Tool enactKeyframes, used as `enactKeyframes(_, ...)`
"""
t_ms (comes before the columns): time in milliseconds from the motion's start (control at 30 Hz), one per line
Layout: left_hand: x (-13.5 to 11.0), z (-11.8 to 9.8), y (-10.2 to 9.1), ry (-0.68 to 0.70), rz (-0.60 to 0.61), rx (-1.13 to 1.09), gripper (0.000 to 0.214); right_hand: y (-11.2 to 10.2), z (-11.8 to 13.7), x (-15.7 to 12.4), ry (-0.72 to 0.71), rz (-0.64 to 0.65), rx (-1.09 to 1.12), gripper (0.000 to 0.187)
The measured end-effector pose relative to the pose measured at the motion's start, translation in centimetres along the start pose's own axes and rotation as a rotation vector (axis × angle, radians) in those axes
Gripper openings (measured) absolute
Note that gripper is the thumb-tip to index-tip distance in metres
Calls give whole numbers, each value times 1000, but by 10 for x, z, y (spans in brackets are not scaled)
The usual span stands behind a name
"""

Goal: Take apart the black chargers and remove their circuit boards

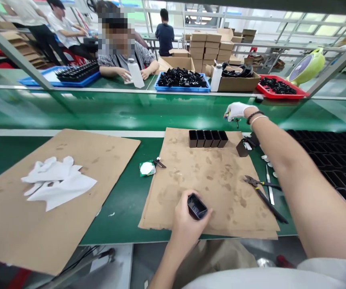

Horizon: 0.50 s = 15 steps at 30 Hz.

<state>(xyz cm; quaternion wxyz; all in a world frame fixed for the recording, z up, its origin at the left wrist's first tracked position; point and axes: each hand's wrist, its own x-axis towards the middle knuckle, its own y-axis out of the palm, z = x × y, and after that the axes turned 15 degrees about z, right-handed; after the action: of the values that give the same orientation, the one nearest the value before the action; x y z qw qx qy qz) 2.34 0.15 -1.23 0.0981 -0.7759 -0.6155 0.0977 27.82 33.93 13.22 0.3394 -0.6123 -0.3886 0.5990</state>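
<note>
- Green worktables fill this workshop hall, and across the green strip [173, 114] a co-worker in a striped sleeve [147, 56] sits near a blue tray [182, 89] of black parts.
- On the near table lies a cardboard sheet [203, 172], marked with dark stains.
- Left hand [188, 212] is bare, and its fingers are closed around a black box [197, 206], with the thumb on the right side of it.
- This black box is over the near part of the cardboard sheet; its open mouth looks upward, and the long axis of the mouth goes obliquely, from far left to near right.
- Right hand [235, 111] wears a white glove and is stretched far forward, above the green strip; its fingers appear pinched on a small coloured piece [227, 116], though its exact form is too blurred to tell.
- Between the two hands is the main relation: from the right fingers, the black box lies toward the body and to the left, well apart, so the left hand is the nearer one, already touching it.
- Roughly between them stands a row of five black boxes [208, 139], upright, side by side.
- Cutting pliers [260, 192] rest at the right edge, beneath the right forearm's side.
</note>
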Motion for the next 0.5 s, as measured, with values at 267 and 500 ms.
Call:
enactKeyframes(267, 0, -6, 1, -5, -2, -94, 40, 110, 36, -142, -741, -29, -168, 51)
enactKeyframes(500, -6, -7, -1, -40, 42, -19, 63, 150, 47, -212, -497, -43, -276, 58)
